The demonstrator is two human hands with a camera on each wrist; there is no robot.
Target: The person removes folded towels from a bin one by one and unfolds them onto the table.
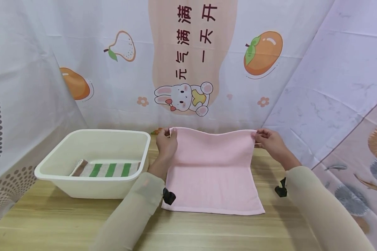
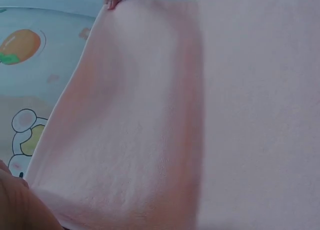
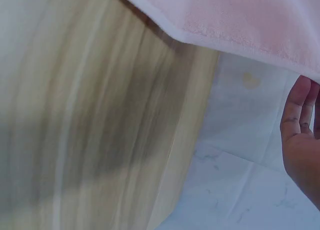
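Note:
A pink towel (image 1: 212,184) lies with its near part flat on the wooden table, while its far part is lifted and leans up toward the back. At its far left corner my left hand (image 1: 167,146) pinches the edge. My right hand (image 1: 271,141) pinches the far right corner, the top edge sagging slightly between the two. In the left wrist view the towel (image 2: 135,110) rises in a slope, with a fold line running down its middle. The right wrist view has my right hand (image 3: 302,130) with fingertips at the towel's white-edged hem (image 3: 240,50).
Left of the towel stands a white plastic basin (image 1: 97,188). Inside it lies a folded cloth (image 1: 111,169) with green, white and brown stripes. A printed curtain (image 1: 113,90) hangs right behind the wooden table (image 1: 66,223), and more fabric hangs at both sides.

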